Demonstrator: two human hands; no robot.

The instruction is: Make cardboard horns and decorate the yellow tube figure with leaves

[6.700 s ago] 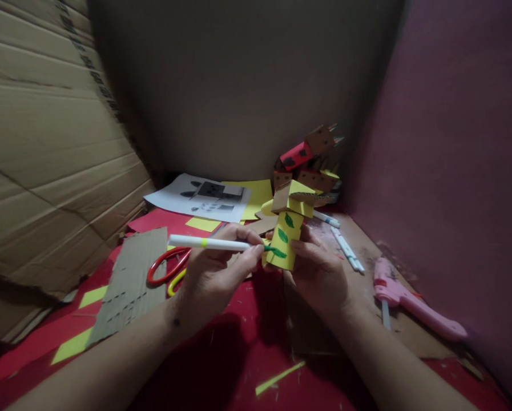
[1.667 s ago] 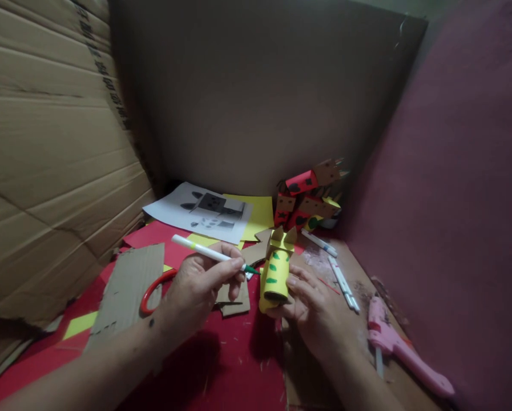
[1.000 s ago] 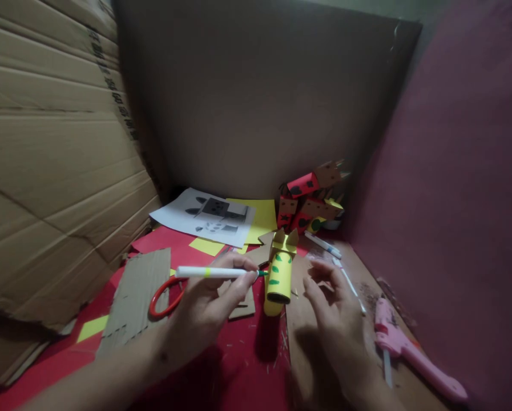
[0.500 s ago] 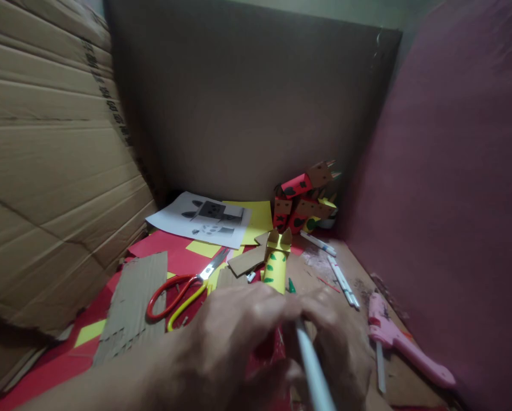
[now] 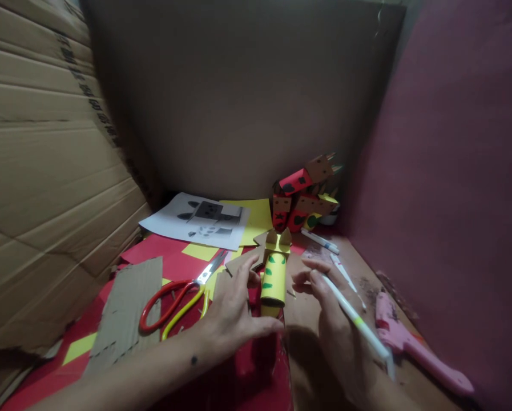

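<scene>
A yellow paper tube (image 5: 274, 279) with green leaf-shaped marks lies between my hands, its open end toward me and a cardboard piece with two pointed ears (image 5: 278, 241) at its far end. My left hand (image 5: 238, 305) is just left of the tube, thumb and fingers spread, with nothing in it. To the right of the tube, my right hand (image 5: 333, 311) is closed round a white marker (image 5: 358, 322), whose barrel slants back toward the lower right. The marker's tip is hidden by the fingers.
Red-and-yellow scissors (image 5: 202, 279) and a cardboard strip (image 5: 129, 308) lie left. Behind are a printed sheet (image 5: 200, 220), yellow paper (image 5: 259, 214) and stacked red tube figures (image 5: 296, 182). White markers (image 5: 319, 241) and a pink glue gun (image 5: 418, 348) lie right. Cardboard walls (image 5: 247, 103) surround the work area.
My hands have moved apart, and my left hand has opened. The near end of the yellow tube has come into view. My right hand has shifted right with the marker, which now slants more.
</scene>
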